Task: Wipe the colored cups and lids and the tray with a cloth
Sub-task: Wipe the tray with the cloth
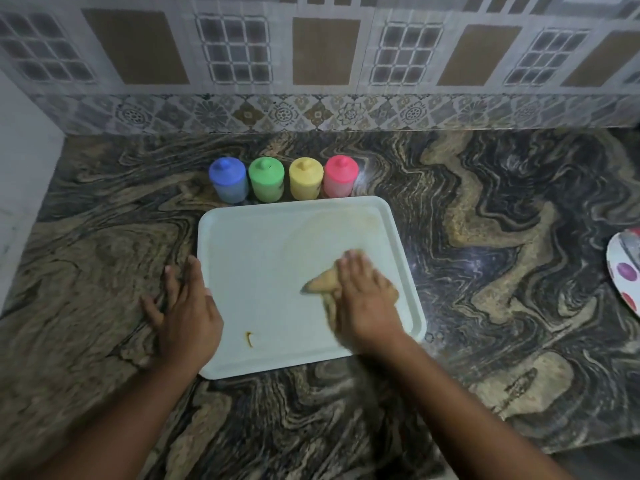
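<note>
The left hand (188, 308) and the right hand (367, 303) are both bare. Behind them the left forearm (114, 420) and the right forearm (460, 410) are uncovered too, as far as visible.

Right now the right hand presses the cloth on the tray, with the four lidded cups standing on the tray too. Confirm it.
Wrong on the cups: the head view shows them on the counter behind the tray, not on it. The right hand does press the cloth on the tray.

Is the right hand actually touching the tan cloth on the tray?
Touching. The head view shows the right hand lying flat on the cloth, which sticks out from under its fingers onto the tray.
</note>
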The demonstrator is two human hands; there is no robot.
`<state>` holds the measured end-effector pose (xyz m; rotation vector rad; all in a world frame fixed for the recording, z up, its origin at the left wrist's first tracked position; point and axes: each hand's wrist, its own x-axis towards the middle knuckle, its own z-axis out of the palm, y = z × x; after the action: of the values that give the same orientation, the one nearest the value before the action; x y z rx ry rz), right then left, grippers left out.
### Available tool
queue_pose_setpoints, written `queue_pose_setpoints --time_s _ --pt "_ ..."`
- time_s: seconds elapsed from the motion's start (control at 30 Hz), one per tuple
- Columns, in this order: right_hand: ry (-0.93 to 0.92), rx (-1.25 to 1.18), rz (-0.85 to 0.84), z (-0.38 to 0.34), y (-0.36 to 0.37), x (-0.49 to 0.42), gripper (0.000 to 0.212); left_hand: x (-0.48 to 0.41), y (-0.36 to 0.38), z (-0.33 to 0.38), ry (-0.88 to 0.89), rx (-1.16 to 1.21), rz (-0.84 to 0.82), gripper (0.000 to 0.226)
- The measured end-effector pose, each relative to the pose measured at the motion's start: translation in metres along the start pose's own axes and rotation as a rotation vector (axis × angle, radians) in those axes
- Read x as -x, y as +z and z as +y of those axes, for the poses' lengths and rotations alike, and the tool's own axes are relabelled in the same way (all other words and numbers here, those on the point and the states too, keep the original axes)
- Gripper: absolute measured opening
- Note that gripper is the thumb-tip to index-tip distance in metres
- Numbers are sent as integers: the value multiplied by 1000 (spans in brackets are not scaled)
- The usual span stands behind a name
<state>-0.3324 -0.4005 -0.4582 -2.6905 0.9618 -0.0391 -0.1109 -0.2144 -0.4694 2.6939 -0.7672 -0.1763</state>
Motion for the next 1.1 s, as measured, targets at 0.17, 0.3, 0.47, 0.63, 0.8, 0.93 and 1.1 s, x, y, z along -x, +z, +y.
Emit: queue_pose_setpoints --time_s 0.17,0.3,0.47,0.63,0.8,0.93,1.1 --pt "484 -25 -74 -11 -23 -95 70 1 0 2 19 7 0 66" --pt "91 -14 -78 -90 12 -103 74 1 1 0 6 11 0 67" --pt "-344 -103 -100 -76 27 -16 64 0 1 0 -20 80 27 59" --pt "290 -21 -8 -2 -9 -38 84 -2 0 -4 -5 81 24 61" --pt "351 -14 -81 -67 3 -120 68 -2 -1 -2 -10 68 0 62" --pt "-111 -27 -129 -134 37 -78 70 -4 -13 -6 56 22 -39 56" --pt "-353 -33 -193 -89 35 8 66 -1 -16 -8 79 -8 -37 58"
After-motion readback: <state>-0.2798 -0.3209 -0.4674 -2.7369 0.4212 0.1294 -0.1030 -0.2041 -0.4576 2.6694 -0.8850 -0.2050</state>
